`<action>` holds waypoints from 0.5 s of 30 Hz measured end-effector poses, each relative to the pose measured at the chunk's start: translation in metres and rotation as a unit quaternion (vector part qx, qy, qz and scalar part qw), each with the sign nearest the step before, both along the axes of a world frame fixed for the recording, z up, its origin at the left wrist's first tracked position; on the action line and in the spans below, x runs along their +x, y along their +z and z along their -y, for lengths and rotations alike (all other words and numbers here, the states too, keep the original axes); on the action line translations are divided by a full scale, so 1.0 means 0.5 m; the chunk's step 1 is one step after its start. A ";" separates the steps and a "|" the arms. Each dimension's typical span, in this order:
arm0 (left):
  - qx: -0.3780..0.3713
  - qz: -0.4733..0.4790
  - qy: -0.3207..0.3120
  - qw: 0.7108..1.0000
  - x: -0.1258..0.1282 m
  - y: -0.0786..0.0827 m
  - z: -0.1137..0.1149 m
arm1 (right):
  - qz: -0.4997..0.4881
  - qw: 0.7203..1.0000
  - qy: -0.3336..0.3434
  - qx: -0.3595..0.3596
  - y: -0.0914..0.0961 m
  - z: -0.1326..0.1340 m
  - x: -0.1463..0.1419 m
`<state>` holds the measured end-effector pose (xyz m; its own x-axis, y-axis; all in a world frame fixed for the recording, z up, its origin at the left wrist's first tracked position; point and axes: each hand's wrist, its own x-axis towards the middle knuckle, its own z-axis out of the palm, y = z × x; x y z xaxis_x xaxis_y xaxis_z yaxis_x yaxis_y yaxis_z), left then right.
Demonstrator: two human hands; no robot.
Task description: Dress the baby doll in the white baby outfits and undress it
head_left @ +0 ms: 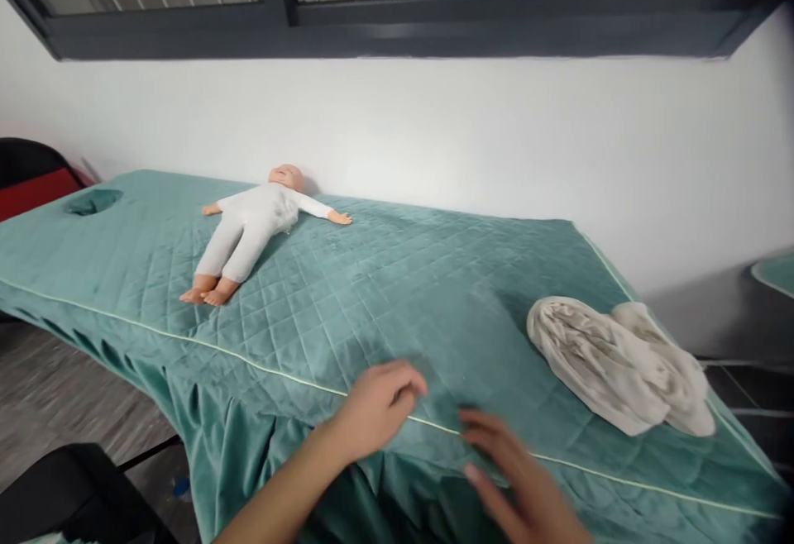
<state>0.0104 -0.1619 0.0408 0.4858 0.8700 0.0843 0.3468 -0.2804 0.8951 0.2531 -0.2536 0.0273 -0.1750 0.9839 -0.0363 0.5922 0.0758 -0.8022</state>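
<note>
My left hand (383, 406) hovers over the front edge of the green quilted bed cover (397, 296). Its fingers are loosely bent, with a gap between thumb and forefinger and nothing in it. To its right, my right hand (512, 470) is somewhat blurred, thumb and fingers spread and holding nothing. A baby doll (251, 226) in a white cloth suit lies on its back farther off to the left, arms stretched out. Right of my hands is a bundled off-white cloth (611, 362), the nearest loose thing to my right hand. Neither hand touches the doll or the cloth.
The bed stands against a white wall (447, 131) under a dark window frame (397, 27). A face hole (93, 202) shows at the bed's left end. Black and red seating (37, 184) is beyond it, and a black chair (74, 490) stands at lower left.
</note>
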 end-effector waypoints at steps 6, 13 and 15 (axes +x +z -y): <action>-0.189 0.275 0.163 0.928 0.111 -0.036 -0.167 | 0.323 0.858 -0.255 0.308 0.049 -0.158 0.211; -0.183 0.251 0.119 0.943 0.118 -0.050 -0.197 | 0.394 0.860 -0.300 0.121 0.050 -0.247 0.279; -0.182 0.268 0.093 0.942 0.117 -0.045 -0.202 | 0.337 0.892 -0.270 0.134 0.056 -0.267 0.241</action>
